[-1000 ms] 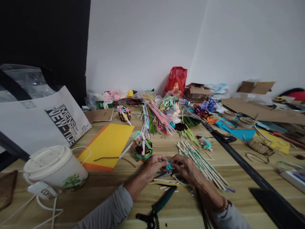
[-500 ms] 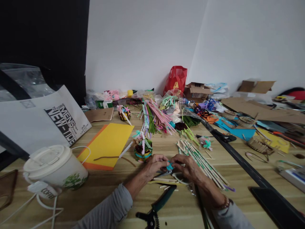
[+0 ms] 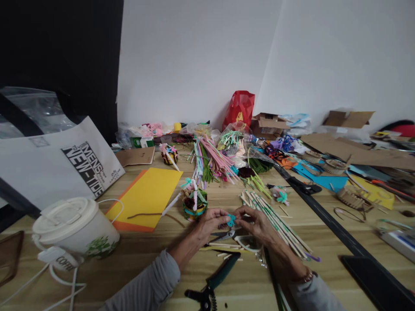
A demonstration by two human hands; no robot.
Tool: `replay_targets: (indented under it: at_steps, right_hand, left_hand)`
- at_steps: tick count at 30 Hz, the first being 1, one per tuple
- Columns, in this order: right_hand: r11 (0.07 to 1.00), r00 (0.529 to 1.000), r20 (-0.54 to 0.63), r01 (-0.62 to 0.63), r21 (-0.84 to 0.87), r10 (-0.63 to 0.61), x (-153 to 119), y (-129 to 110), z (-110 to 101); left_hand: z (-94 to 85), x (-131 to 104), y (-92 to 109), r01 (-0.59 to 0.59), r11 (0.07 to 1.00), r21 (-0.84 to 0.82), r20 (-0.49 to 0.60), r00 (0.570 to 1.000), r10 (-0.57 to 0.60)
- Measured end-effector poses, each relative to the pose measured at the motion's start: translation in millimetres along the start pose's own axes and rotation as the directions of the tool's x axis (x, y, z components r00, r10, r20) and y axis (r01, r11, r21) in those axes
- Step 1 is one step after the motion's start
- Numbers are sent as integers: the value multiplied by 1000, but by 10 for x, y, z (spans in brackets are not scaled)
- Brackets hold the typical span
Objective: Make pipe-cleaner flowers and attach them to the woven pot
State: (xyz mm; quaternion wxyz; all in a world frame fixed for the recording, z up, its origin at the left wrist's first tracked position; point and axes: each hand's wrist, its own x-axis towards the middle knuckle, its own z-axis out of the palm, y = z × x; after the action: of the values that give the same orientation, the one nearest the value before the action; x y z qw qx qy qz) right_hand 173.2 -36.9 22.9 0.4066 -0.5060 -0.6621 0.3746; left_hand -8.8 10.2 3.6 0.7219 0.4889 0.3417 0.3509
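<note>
Between my two hands is a small turquoise pipe-cleaner shape (image 3: 231, 220), looped like a bow or flower. My left hand (image 3: 212, 221) pinches its left side between thumb and fingertips. From the other side, the fingertips of my right hand (image 3: 253, 222) close on its right edge. Just below lie scissors (image 3: 227, 235) with their blades pointing left, partly covered by my hands. A small round basket (image 3: 194, 205) wound with green, yellow and dark fuzzy strands stands behind my left hand. To the right of my right hand lies a bundle of thin sticks (image 3: 275, 224).
Green-handled pruners (image 3: 223, 270) lie near the front edge. Yellow card (image 3: 145, 198) and a lidded white bucket (image 3: 76, 226) are at left. Pipe cleaners (image 3: 214, 160) pile up behind; a black phone (image 3: 372, 276) lies at right.
My fingers have shifted slightly upward and apart, so more of the turquoise shape shows between them. More of the scissors is visible below. The other things stay where they were.
</note>
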Motion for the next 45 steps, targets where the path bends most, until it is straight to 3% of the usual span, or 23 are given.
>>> replay_targets:
  at_steps: [5,11,19,27,33,39,45]
  right_hand:
    - [1000,1000,-30,-7,1,7,1,-22,7]
    - [981,995,-23,97,-166,-102,-10,22,42]
    - [883,977,71,211,-418,-199,-44,-15,78]
    - [800,978,81,204,-565,-193,-96,-140,152]
    - [842,969,-28,198,-503,-245,-77,-49,188]
    - [865,980,-67,134,-483,-189,-62,-4,152]
    - [916,986,-137,29,-400,-91,-74,20,196]
  left_hand:
    - [8,-4,4,-29,999,26,-25,999,30]
    - [-27,52,-135,-22,998,53,-14,1000,22]
    - [0,36,-145,-51,966,253,-28,998,60]
    - [14,41,-142,3,995,96,2,1000,-4]
    - [13,41,-141,-42,994,97,-59,997,48]
    - [21,46,-177,-185,919,348,-96,968,231]
    - [65,-35,-133,-212,702,680,-89,926,366]
